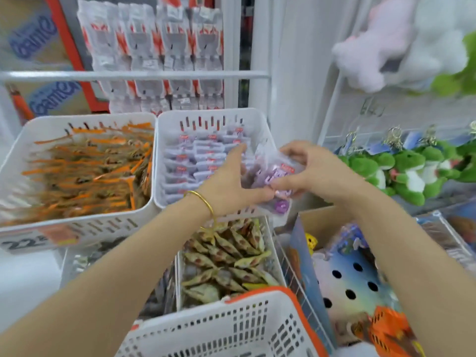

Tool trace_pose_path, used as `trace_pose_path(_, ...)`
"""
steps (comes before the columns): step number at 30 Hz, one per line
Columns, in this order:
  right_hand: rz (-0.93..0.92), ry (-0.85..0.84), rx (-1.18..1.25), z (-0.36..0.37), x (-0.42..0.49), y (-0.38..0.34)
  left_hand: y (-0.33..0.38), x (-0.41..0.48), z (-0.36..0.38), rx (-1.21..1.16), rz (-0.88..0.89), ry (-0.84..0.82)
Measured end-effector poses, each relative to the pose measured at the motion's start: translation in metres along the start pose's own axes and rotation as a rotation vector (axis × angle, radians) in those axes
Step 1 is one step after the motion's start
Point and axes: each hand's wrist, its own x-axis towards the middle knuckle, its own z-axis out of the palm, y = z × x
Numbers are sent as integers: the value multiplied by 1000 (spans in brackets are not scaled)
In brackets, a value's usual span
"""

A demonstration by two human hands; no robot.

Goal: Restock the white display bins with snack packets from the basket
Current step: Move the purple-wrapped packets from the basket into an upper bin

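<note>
A bunch of clear packets with purple sweets [277, 176] hangs over the right rim of a white display bin [167, 119]. Inside that bin lie rows of the same pale purple packets [195, 161]. My left hand [231, 181] grips the bunch from the left, its fingers stretched over the bin's contents. My right hand [306, 168] pinches the bunch from the right. The white basket with an orange rim [231, 328] sits at the bottom, close to me; its inside is hidden.
A second white bin [23, 135] at the left holds orange-striped packets. Below, wire bins hold green-brown packets [226, 256]. Hanging packets [154, 52] fill the back. Green plush toys [401, 171] and a cardboard box of toys [347, 266] stand to the right.
</note>
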Motion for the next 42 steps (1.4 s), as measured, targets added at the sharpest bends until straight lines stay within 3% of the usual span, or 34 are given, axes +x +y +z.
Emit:
trace_pose_path(3, -1, 290, 41, -14, 43, 5, -15, 47, -5, 61, 12, 192)
trace_pose_path(8, -51, 614, -95, -2, 119, 2, -47, 104, -16, 270, -23, 205)
trace_pose_path(12, -10, 635, -382, 16, 154, 4, -56, 129, -17, 306, 19, 218)
trace_pose_path(19, 102, 586, -551, 25, 166, 24, -73, 137, -10, 389, 43, 204)
trace_pose_path(26, 39, 507, -362, 11, 144, 32, -71, 136, -10, 398, 55, 219)
trace_pose_path(33, -6, 743, 112, 3, 111, 53, -62, 145, -4, 472, 102, 173)
trace_pose_path(38, -9, 817, 217, 2, 108, 58, -45, 168, 5, 515, 240, 159)
trace_pose_path(42, -17, 875, 285, 3, 111, 59, -40, 182, 8, 545, 197, 149)
